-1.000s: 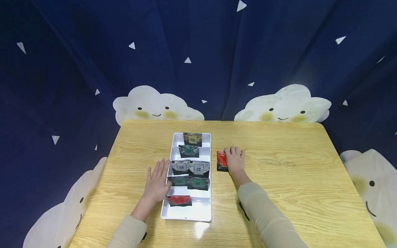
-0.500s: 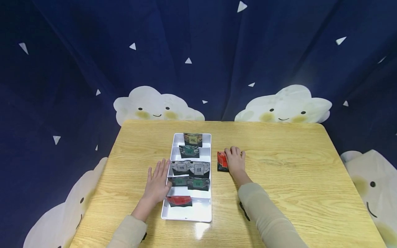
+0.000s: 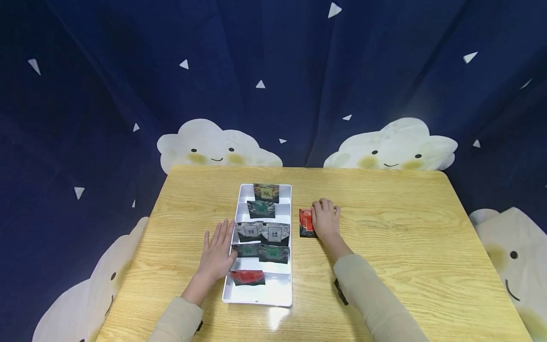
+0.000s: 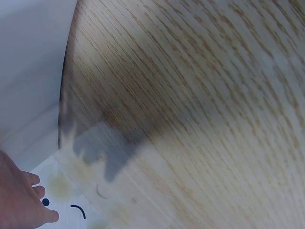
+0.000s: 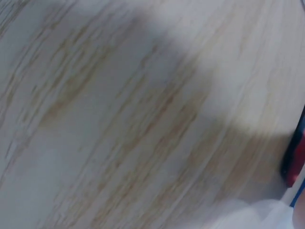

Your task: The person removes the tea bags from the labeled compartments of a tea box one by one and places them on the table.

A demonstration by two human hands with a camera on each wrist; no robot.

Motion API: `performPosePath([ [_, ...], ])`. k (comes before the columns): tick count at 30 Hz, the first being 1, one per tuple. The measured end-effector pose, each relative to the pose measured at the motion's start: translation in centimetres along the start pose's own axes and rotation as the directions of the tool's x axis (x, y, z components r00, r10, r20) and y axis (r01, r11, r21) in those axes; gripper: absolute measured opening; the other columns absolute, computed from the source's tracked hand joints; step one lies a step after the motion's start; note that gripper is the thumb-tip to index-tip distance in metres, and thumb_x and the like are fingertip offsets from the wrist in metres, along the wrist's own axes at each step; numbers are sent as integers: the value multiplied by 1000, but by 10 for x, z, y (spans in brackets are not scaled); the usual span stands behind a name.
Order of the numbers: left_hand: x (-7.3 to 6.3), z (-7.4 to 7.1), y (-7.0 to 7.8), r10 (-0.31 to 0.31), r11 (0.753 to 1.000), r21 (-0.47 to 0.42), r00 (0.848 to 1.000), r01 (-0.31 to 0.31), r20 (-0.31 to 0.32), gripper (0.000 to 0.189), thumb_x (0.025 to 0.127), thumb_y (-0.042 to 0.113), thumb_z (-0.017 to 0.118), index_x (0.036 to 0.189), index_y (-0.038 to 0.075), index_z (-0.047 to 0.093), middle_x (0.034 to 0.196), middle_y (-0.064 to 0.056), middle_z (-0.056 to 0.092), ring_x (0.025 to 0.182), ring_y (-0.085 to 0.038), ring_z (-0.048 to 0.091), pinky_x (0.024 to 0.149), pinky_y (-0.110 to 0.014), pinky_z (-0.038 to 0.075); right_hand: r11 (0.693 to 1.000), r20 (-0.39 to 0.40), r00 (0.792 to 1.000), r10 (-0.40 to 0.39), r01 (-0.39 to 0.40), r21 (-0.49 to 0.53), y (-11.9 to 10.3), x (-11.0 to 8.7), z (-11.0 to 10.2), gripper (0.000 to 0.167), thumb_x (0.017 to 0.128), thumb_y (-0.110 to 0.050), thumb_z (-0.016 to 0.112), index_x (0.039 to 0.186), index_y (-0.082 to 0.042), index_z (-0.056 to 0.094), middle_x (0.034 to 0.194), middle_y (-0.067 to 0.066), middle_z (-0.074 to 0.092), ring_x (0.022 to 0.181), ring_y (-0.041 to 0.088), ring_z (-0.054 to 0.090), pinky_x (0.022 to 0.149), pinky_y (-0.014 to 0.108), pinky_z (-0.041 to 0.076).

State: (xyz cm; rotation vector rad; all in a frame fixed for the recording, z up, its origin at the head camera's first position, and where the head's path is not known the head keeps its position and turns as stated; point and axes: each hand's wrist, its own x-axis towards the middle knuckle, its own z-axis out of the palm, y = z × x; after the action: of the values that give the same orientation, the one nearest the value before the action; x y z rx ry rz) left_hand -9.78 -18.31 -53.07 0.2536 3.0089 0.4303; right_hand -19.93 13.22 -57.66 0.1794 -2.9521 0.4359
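Note:
In the head view, a red-and-black packet [image 3: 306, 222] lies on the table right of a white compartment tray [image 3: 278, 289]. My right hand [image 3: 326, 222] is over the packet's right side with bent fingers; whether they pinch it is hidden. In the right wrist view, the packet [image 5: 298, 160] shows at the right edge. My left hand [image 3: 217, 252] lies along the tray's left edge, fingers straight, thumb on the rim. Inside stand another red packet [image 3: 248, 277], green-label packets [image 3: 273, 254], white-label packets [image 3: 275, 233] and a yellow-label packet [image 3: 267, 193].
The wooden table [image 3: 406, 237] extends on both sides of the tray. A dark blue curtain [image 3: 299, 71] with clouds and white triangles hangs behind and beside it. Dividers split the tray into several compartments.
My right hand has shifted slightly right and away from me, uncovering a bit more of the red packet, which stays in place. The left hand and tray have not moved.

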Motion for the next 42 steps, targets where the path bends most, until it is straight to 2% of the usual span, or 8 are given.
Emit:
performPosePath([
  [7,0,0,1,-4,1000,-2,1000,4,-6,78,82,26,50,148,11,12,152,-13,13,138,-32,11,109,-56,4,998,-169,986,-11,20,54,-13,-6,-11,26,95,-25,40,108,-9,54,114,11,51,110,30,43,94,50,28],
  [9,0,0,1,-5,1000,-5,1000,5,-5,78,82,25,50,148,10,12,152,-13,13,138,-32,11,109,-56,4,996,-251,967,-35,55,74,-18,-9,-14,25,93,-24,41,106,-8,56,110,11,54,107,30,45,91,50,30],
  [14,0,-1,1,-3,1000,-9,1000,2,-10,78,81,25,50,148,10,13,152,-14,13,138,-33,12,109,-56,3,977,-438,893,-104,173,122,-36,-16,-26,21,88,-19,47,100,-6,58,101,10,58,97,30,51,84,48,34],
  [18,0,0,1,1,1000,0,1000,-1,-11,78,82,25,50,148,10,12,152,-14,14,138,-33,12,109,-56,3,948,-489,861,-138,257,185,-52,-23,-39,19,88,-17,48,99,-5,57,98,9,58,93,28,52,83,47,33],
  [23,0,-1,1,3,1000,10,1000,-3,-5,78,82,25,50,148,9,11,152,-14,14,139,-32,11,109,-56,4,908,-484,850,-209,352,227,-70,-35,-55,23,90,-20,44,101,-4,56,98,9,57,93,27,51,83,46,31],
  [30,0,-2,2,4,1000,5,1000,-4,8,78,82,25,49,148,9,10,152,-13,12,139,-32,10,109,-55,4,865,-446,821,-357,471,174,-91,-55,-66,33,96,-32,36,106,-7,55,103,6,56,97,24,50,84,46,31],
  [36,0,-1,2,6,1000,12,1000,-6,3,78,82,25,49,147,8,11,152,-14,13,138,-32,12,110,-55,4,820,-374,795,-478,556,134,-109,-74,-69,40,98,-36,29,108,-8,56,106,5,55,100,21,50,85,43,32],
  [42,1,0,2,4,1000,5,1000,-4,7,78,82,25,49,148,8,10,152,-14,13,138,-32,12,110,-55,3,785,-288,779,-557,607,123,-122,-89,-65,37,97,-37,32,109,-12,57,106,2,55,102,18,50,88,41,33],
])
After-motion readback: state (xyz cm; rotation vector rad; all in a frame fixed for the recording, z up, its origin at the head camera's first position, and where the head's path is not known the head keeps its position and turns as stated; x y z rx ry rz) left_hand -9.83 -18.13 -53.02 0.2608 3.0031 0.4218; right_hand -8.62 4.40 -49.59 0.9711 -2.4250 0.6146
